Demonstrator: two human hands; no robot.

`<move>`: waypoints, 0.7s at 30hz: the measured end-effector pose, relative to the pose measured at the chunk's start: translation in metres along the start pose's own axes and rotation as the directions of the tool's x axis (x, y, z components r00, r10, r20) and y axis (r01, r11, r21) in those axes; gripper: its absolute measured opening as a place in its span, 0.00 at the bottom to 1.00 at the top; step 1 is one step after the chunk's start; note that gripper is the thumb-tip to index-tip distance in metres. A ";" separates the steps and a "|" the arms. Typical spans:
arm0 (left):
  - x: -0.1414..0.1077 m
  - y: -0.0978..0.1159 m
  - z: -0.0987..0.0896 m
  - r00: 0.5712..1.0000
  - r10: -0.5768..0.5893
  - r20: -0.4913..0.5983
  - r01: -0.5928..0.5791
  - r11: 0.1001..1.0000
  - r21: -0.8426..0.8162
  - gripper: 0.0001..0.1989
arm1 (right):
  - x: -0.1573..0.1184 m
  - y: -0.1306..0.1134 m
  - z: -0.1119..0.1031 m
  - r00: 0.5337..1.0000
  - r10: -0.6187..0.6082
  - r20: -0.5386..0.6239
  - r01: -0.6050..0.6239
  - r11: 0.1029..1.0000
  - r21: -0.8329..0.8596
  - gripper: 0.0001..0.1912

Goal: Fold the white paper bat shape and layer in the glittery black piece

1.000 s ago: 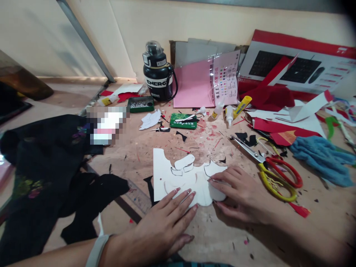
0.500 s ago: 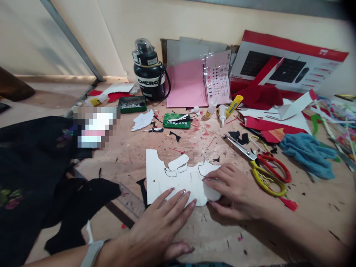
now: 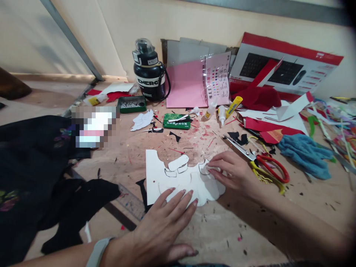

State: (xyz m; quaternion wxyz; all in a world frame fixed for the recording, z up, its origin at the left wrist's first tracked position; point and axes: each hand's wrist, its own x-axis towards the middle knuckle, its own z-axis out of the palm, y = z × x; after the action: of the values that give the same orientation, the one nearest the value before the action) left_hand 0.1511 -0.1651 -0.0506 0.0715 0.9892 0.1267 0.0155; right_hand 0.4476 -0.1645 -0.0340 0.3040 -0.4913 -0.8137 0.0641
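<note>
Lying flat toward the wooden tabletop's near edge, one smooth, scalloped white sheet sits beneath the left hand, grip spread; the right hand's fingertips nearly meet above (pinching anything, I cannot tell), near one pair of scissors.

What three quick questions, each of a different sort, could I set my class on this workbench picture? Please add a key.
1. True or false: the fingers of the left hand rest on the white paper.
2. Which of these is nearest the right hand: A) black bottle, B) scissors, C) keyboard box?
3. Fill in: the crumpled cloth to the right of the scissors is ____ in colour.

Key: 1 true; 2 B; 3 blue.
</note>
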 end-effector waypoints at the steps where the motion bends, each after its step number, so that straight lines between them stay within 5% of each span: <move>1: 0.000 0.000 0.000 1.000 0.004 0.003 -0.004 1.000 -0.005 0.46 | 0.010 0.000 0.000 1.000 0.005 0.030 -0.006 1.000 0.007 0.06; 9: 0.000 -0.002 0.004 0.999 0.034 -0.032 -0.034 0.999 0.003 0.41 | 0.084 0.001 0.028 0.930 0.051 0.363 -0.081 0.995 0.067 0.12; 21: -0.001 -0.002 0.003 0.998 0.022 -0.066 -0.024 0.999 -0.036 0.39 | 0.090 0.006 0.036 0.884 0.162 0.439 -0.289 0.927 0.240 0.06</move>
State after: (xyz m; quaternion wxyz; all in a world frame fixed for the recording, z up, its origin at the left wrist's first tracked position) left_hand 0.1493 -0.1636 -0.0540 0.0853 0.9881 0.1173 0.0512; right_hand 0.4021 -0.0793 -0.0264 0.1869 -0.5072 -0.7766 0.3236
